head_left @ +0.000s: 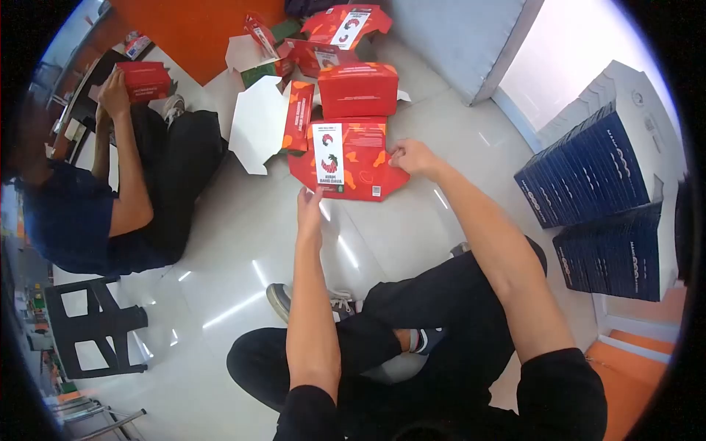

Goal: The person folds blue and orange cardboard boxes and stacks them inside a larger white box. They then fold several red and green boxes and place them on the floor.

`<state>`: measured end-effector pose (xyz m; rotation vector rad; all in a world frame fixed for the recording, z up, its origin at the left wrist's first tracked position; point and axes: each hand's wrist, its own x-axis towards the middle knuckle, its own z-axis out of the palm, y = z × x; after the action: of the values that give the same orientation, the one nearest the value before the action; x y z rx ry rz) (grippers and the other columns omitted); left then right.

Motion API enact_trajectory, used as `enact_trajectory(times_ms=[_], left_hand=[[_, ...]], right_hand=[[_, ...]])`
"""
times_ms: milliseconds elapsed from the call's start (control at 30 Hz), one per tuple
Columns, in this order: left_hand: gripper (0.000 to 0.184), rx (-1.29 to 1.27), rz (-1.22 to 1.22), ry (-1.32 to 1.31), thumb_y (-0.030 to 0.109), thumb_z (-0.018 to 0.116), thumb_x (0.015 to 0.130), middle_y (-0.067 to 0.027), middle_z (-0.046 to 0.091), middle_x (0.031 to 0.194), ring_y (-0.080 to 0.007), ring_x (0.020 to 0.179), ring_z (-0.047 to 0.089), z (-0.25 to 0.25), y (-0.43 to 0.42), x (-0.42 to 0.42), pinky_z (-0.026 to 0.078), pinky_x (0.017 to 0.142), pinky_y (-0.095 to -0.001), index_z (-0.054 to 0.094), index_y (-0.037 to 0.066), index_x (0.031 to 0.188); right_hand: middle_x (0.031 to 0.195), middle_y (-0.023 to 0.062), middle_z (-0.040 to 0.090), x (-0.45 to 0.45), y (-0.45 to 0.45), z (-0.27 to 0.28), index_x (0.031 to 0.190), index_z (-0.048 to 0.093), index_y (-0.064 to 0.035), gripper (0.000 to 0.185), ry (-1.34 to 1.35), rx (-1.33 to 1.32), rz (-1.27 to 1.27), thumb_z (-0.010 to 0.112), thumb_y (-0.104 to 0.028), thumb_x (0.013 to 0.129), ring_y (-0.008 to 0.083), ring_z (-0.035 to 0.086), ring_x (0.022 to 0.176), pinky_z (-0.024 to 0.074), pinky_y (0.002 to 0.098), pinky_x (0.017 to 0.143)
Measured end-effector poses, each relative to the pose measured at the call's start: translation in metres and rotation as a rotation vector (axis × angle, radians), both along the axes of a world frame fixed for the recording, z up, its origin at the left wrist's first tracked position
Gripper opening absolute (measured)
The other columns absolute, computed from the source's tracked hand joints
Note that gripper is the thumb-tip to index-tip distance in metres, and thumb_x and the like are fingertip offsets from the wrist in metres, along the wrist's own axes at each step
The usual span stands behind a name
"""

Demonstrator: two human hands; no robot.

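A red and orange printed cardboard box [364, 165] with a white label panel lies in front of me on the floor, its side flaps spread outward. My left hand [309, 209] holds its near left edge, with thumb and fingertips at the cardboard. At the right flap, the fingers of my right hand [413, 158] are closed on the edge. Directly behind stands a folded red box [359, 92]. To its left is another box [297, 114] with a large white flap opened out.
More red boxes [346, 28] lie piled at the back. On the left, a seated person [110, 184] handles a red box [145, 81]. Stacks of dark blue flat cartons [588, 173] stand on the right. A black stool [95, 327] is at lower left.
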<state>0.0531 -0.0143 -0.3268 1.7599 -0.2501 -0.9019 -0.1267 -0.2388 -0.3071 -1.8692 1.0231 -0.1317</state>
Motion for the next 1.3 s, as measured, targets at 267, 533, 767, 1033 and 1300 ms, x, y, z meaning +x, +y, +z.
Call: enact_trajectory(times_ms=[267,533,767,1033,1300], left_hand=[[0.03,-0.581,0.447,0.125,0.016,0.059,0.089,-0.0035,0.065,0.092,-0.0147,0.089,0.058,0.061,0.043,0.011,0.043,0.085,-0.0331,0.06,0.003,0.116],[0.103,-0.14,0.112,-0.167,0.015,0.077,0.078,-0.0311,0.036,0.146,-0.036,0.119,0.055,0.047,0.027,-0.029,0.043,0.101,-0.0414,0.01,0.003,0.155],[0.098,0.226,0.136,-0.541,0.018,0.073,0.081,-0.0356,0.052,0.131,-0.0443,0.12,0.056,-0.01,0.019,-0.047,0.046,0.1,-0.0456,0.008,0.007,0.155],[0.034,0.66,0.017,-0.543,0.015,0.051,0.088,-0.0253,0.068,0.109,-0.0442,0.104,0.064,0.017,0.031,-0.04,0.05,0.092,-0.0501,0.064,0.0,0.116],[0.037,0.643,0.29,-0.609,0.01,0.05,0.083,-0.0291,0.066,0.11,-0.047,0.104,0.063,0.037,0.07,-0.002,0.05,0.09,-0.0509,0.062,-0.006,0.113]], right_hand=[[0.098,0.0116,0.066,-0.008,0.011,0.106,0.101,0.061,-0.0017,0.018,-0.464,0.766,-0.164,0.067,-0.011,0.087,0.0186,0.067,0.078,0.058,0.0294,0.065],[0.1,0.0158,0.067,-0.008,0.023,0.06,0.108,0.061,0.0001,0.032,-0.2,0.67,-0.376,0.065,-0.026,0.089,0.0179,0.067,0.074,0.0545,0.0265,0.057],[0.114,0.0215,0.065,-0.006,-0.026,0.03,0.118,0.057,0.0039,0.052,0.196,-0.481,-0.297,0.07,-0.031,0.082,0.0311,0.067,0.101,0.0526,0.0425,0.083],[0.127,0.0198,0.058,0.047,-0.093,-0.002,0.116,0.06,-0.0032,0.055,-0.321,-0.685,-0.126,0.078,-0.036,0.076,0.0326,0.057,0.12,0.0457,0.0423,0.102],[0.088,0.0091,0.064,0.029,-0.043,0.016,0.086,0.059,-0.0051,0.041,-0.085,-0.356,0.095,0.087,-0.029,0.068,0.0228,0.065,0.087,0.0531,0.0394,0.075]])
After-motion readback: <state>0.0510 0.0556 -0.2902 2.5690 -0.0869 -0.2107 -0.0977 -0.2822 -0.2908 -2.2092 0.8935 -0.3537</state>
